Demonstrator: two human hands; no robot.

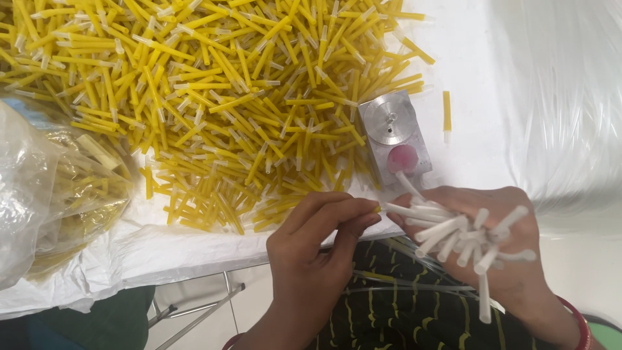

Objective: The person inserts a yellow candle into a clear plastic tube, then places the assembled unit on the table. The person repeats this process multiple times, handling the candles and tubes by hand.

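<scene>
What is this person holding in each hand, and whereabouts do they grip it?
The right hand clutches a bundle of white tubes around their middles. The left hand pinches one tube's tip.

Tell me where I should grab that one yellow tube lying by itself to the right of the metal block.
Pinch the lone yellow tube at the middle of its yellow body, coming straight down from above. It lies flat and nearly upright in the picture on bare white sheet, apart from the metal block and the pile, so fingers fit on both long sides.
</scene>
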